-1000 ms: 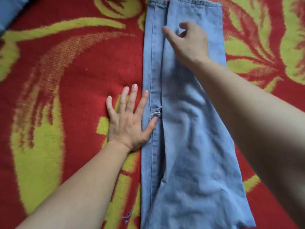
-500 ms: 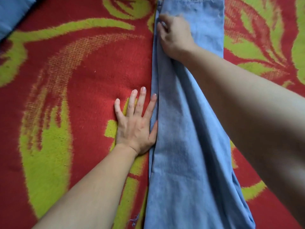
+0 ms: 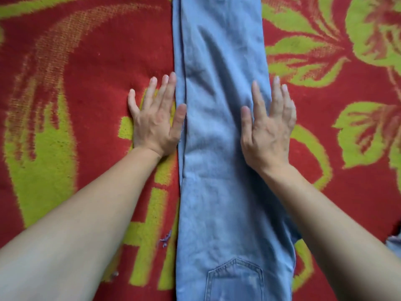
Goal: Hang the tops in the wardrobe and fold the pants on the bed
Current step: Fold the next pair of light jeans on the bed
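Observation:
Light blue jeans point(image 3: 221, 148) lie lengthwise on the bed, folded leg on leg, with a back pocket showing near the bottom edge. My left hand point(image 3: 155, 118) lies flat on the blanket with straight fingers, its thumb touching the jeans' left edge. My right hand point(image 3: 269, 124) rests flat on the jeans' right edge, fingers straight and pointing away from me. Neither hand holds anything. The jeans' hems are out of view at the top.
A red blanket point(image 3: 86, 72) with yellow-green flower shapes covers the bed on both sides of the jeans. A bit of blue cloth point(image 3: 393, 244) shows at the right edge. A loose blue thread point(image 3: 165, 240) lies left of the jeans.
My right hand let go of the far part of the leg and came back to lie flat on the right edge. The upper leg now covers the lower one. My left hand stayed put.

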